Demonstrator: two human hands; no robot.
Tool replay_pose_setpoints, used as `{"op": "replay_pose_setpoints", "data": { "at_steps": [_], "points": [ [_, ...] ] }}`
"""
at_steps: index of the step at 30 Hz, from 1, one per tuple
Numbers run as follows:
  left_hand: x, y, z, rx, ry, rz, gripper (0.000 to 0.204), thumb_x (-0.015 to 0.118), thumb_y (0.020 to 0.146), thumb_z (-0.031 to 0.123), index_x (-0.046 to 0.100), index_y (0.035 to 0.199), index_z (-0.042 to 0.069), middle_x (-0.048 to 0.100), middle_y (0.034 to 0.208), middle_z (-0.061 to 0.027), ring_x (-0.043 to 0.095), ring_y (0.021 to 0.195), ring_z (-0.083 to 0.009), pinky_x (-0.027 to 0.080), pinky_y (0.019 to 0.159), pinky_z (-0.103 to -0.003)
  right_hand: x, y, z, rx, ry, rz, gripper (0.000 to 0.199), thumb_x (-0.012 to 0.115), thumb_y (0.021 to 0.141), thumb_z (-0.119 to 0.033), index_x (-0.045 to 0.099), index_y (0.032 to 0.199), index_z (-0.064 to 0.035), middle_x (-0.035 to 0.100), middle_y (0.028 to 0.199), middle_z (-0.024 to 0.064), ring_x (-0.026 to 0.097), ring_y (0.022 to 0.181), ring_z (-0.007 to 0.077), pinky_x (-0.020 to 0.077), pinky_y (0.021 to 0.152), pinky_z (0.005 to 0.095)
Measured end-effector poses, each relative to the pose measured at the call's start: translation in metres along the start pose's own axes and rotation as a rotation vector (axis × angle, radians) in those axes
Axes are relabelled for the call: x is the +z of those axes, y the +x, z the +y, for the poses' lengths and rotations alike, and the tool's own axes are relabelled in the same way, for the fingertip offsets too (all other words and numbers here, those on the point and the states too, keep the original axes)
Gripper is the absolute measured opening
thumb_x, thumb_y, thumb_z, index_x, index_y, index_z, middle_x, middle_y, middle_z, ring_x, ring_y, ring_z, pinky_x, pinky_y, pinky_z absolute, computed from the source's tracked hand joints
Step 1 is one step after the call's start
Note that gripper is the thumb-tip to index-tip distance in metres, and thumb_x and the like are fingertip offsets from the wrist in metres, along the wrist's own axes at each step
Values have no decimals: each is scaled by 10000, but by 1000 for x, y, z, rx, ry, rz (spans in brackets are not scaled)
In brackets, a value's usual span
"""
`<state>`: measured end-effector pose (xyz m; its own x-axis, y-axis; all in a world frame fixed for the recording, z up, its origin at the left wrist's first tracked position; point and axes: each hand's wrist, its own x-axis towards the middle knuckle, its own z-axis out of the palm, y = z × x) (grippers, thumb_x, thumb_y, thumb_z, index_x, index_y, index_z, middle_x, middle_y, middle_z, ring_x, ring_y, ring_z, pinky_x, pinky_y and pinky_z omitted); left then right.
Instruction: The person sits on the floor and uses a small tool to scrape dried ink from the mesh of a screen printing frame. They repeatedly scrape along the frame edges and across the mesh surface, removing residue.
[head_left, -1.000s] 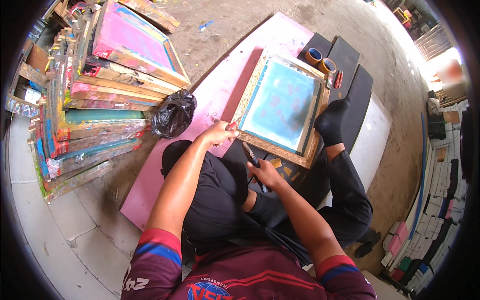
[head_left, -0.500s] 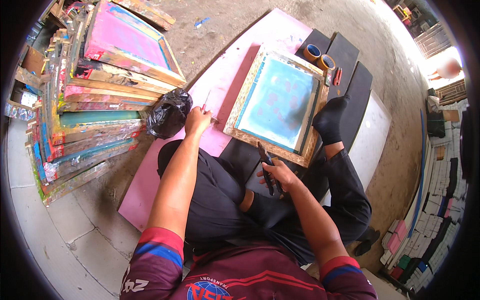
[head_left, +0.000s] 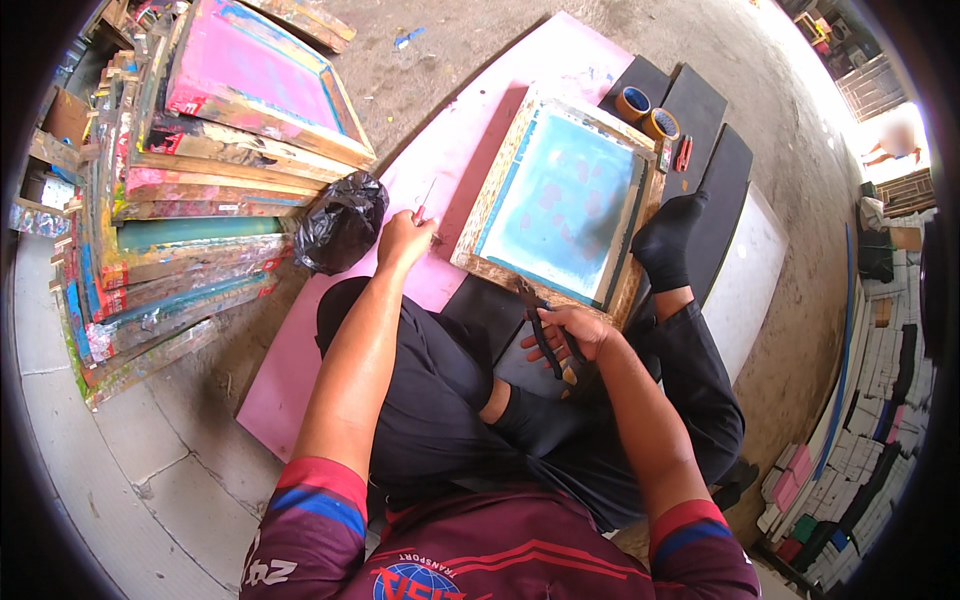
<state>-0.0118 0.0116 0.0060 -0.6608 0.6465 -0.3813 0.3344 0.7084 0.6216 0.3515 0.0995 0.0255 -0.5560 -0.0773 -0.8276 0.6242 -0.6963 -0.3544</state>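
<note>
Pink board flanked the frame, mesh still on; beside it, left hand gripped a red-handled tool, right hand pliers.

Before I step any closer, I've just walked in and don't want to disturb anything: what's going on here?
A seated person has a wooden-framed blue screen in front, lying across a pink board and dark boards. The left hand holds a slim red-handled tool over the pink board, near a black plastic bag. The right hand loosely holds dark pliers by the screen's near edge; whether they touch it, I can't tell. Two tape rolls sit by its far right corner.
</note>
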Motion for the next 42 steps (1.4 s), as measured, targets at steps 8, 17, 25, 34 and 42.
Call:
{"op": "replay_pose_setpoints", "data": {
  "at_steps": [8, 17, 25, 34, 42],
  "points": [
    [0, -3, 7, -2, 35, 2, 501, 749, 898, 431, 721, 1048, -46, 760, 1006, -247, 743, 981, -379, 558, 841, -458, 1, -13, -30, 62, -267, 148, 512, 555, 1070, -450, 621, 1271, 16, 744, 1022, 219, 743, 757, 292, 593, 642, 450],
    [3, -9, 6, 21, -29, -19, 487, 759, 896, 434, 717, 1006, -39, 760, 971, -234, 746, 943, -372, 559, 819, -456, 38, 22, 14, -140, -652, 673, 452, 669, 1013, -390, 663, 966, 60, 674, 678, 120, 644, 498, 194, 538, 534, 369],
    [3, -15, 9, 66, 19, 3, 439, 765, 901, 408, 702, 946, -25, 761, 883, -185, 744, 819, -320, 557, 746, -426, 59, 35, 42, -309, -949, 1013, 520, 606, 1006, -503, 672, 1082, 8, 731, 971, 287, 693, 1005, 477, 530, 878, 583],
    [3, -50, 26, 116, -300, -687, 322, 759, 957, 303, 715, 1124, 32, 750, 882, -38, 450, 491, -45, 348, 410, -237, 92, 13, 29, -371, -856, 720, 518, 600, 1007, -486, 684, 1077, 20, 716, 979, 304, 674, 1021, 497, 517, 880, 570],
    [6, -52, 26, 177, -311, -788, 223, 734, 982, 260, 679, 1031, 50, 727, 855, -46, 473, 514, -46, 361, 418, -237, 94, 16, 15, -391, -610, 535, 542, 630, 1013, -486, 680, 996, 54, 728, 852, 237, 745, 876, 337, 555, 745, 456]
  ]
}}
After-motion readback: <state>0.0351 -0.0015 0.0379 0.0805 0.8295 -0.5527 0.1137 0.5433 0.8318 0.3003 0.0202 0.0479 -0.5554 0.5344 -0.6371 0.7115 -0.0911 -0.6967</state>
